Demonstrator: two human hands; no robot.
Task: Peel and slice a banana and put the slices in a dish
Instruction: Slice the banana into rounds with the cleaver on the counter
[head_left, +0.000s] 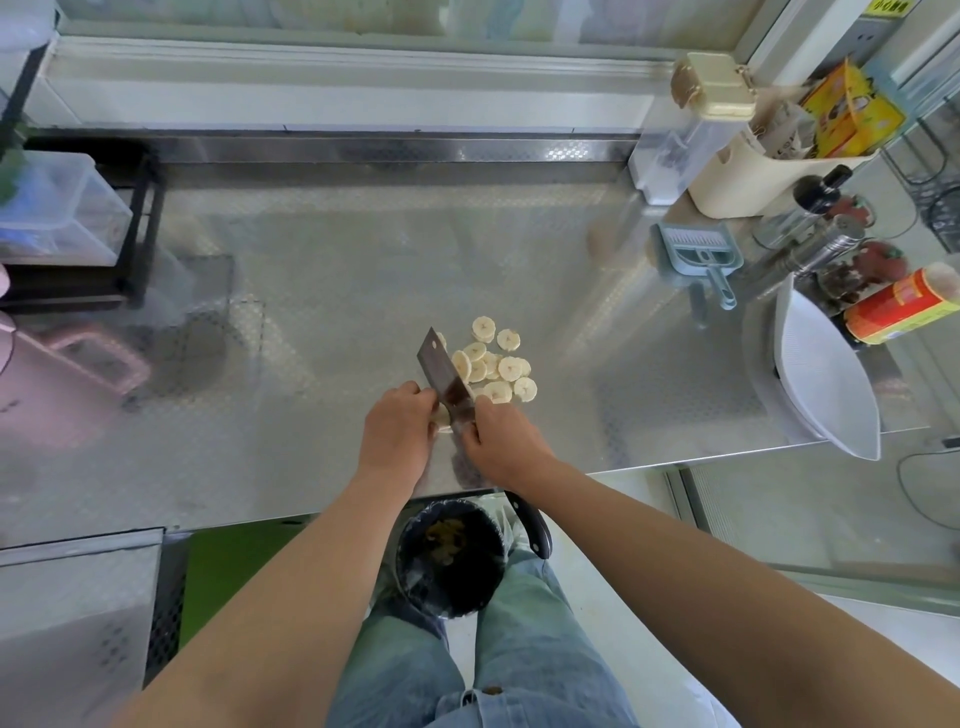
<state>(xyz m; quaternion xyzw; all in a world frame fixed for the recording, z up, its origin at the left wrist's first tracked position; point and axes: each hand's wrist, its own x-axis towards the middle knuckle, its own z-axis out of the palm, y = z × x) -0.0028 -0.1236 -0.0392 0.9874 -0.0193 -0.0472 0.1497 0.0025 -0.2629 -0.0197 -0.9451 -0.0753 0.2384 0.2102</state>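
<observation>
Fingers (418, 393) of the left hand (397, 423) are curled on what seems the last banana stub (442, 423), the cleaver (441, 366) is gripped by the right hand (498, 439), and the slices (493, 366) are heaped just right of the blade, well apart from the dish (831, 395) further right.

A kitchen, seen down over my own arms. I stood at a stainless-steel worktop (311, 291) with an embossed pattern, below a window ledge (337, 57). My left hand (397, 423) held a banana end (442, 425) while my right hand (501, 434) gripped a cleaver (441, 369), cut banana slices (509, 369) lying on the bare metal. Along the right edge stood a white dish (831, 395), a steel shaker (810, 249), a red-and-yellow seasoning canister (898, 309) and a cream holder (737, 176) stuffed with food packets. A lined bin (452, 556) sat by my knees.
</observation>
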